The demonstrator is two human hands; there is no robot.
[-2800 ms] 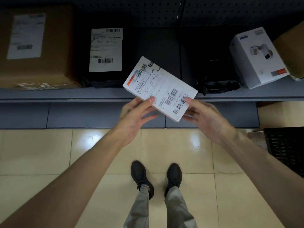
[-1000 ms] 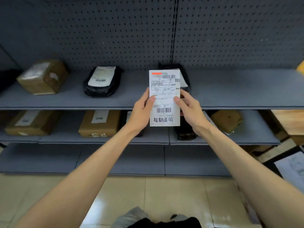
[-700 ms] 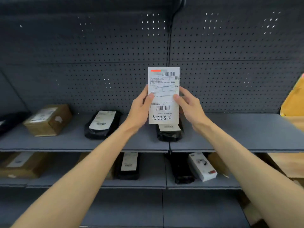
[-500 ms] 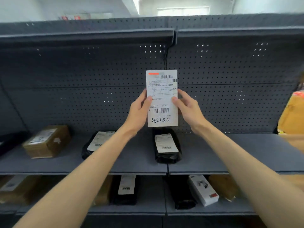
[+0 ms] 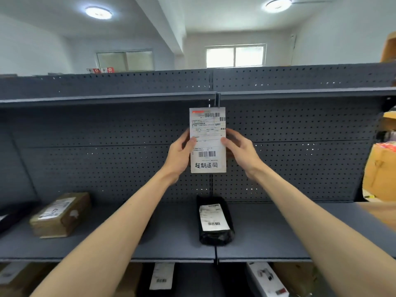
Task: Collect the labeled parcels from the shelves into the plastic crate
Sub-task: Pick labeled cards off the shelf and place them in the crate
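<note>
Both hands hold a white parcel [image 5: 207, 139] upright, arms outstretched, before a grey pegboard. The left hand [image 5: 179, 155] grips its left edge and the right hand [image 5: 242, 152] its right edge, with thumbs on the printed label and the other fingers hidden behind it. The parcel looks flat, stiff and light, likely a slim carton, judging by its square corners and the easy pinch. A hold on the long edges at mid-height should serve, and one hand would probably do. Its smooth face could slip if it were pinched by a corner alone. On the shelf [image 5: 267, 232] below lie a labeled black bag [image 5: 215, 224] and, at left, a brown box [image 5: 61, 215]. The crate is out of view.
</note>
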